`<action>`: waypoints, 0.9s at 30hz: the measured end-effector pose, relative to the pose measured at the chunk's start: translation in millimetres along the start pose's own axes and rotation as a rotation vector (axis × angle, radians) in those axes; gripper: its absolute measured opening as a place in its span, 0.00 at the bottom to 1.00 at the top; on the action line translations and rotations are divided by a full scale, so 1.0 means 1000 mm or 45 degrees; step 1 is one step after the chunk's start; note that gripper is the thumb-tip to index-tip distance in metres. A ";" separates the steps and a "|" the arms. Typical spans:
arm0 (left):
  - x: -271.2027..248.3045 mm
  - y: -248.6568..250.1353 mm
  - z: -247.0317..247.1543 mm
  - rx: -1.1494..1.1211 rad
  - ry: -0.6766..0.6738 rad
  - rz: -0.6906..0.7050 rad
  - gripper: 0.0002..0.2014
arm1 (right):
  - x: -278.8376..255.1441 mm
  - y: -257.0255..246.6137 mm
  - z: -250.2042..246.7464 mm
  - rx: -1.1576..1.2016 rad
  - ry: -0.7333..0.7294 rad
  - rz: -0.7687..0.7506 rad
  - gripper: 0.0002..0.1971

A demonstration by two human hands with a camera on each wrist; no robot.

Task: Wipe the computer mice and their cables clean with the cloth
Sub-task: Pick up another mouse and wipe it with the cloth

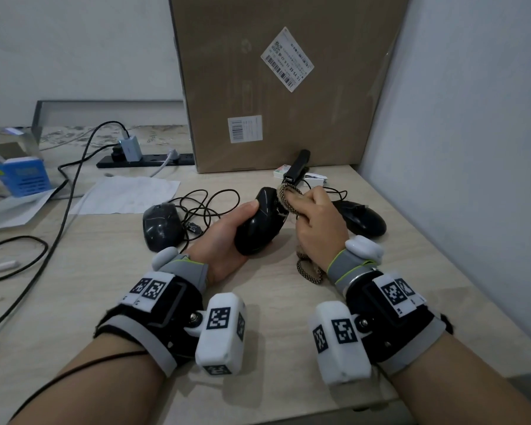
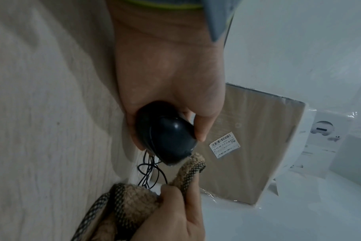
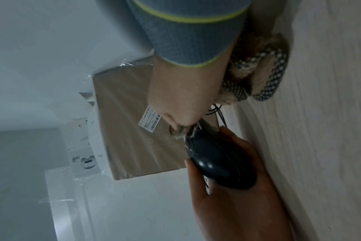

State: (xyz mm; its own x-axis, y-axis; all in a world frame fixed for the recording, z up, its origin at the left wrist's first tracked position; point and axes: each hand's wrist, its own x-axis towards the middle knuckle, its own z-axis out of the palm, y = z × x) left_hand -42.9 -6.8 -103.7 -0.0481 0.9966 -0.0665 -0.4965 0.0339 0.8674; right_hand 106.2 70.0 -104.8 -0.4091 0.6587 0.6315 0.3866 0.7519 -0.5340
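Observation:
My left hand (image 1: 236,231) grips a black wired mouse (image 1: 258,225) tilted on its side just above the light wooden desk (image 1: 105,286), thumb on top. My right hand (image 1: 319,219) pinches a beige cloth (image 1: 288,199) with a checkered border and presses it against the mouse's front end; the cloth's tail (image 1: 308,271) hangs down to the desk. In the left wrist view the cloth (image 2: 188,172) touches the tip of the mouse (image 2: 167,137). A second black mouse (image 1: 161,225) lies to the left and a third (image 1: 362,220) to the right. Thin black cables (image 1: 203,210) are tangled between them.
A big cardboard box (image 1: 282,87) stands at the back against the wall. A black power strip (image 1: 144,159) with plugs, thick black cables (image 1: 68,185), white paper (image 1: 126,194) and a blue box (image 1: 22,176) fill the left. A black stapler-like object (image 1: 296,170) lies behind the hands.

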 end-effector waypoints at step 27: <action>0.000 0.000 0.003 -0.015 -0.010 -0.036 0.17 | 0.001 -0.003 -0.004 0.002 0.095 -0.008 0.22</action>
State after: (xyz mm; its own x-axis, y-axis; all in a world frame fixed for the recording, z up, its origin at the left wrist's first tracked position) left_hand -40.3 -7.0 -102.4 -0.0271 0.9958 -0.0869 -0.5079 0.0612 0.8592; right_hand 108.2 68.7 -100.3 -0.3485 0.6500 0.6753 0.3825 0.7564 -0.5306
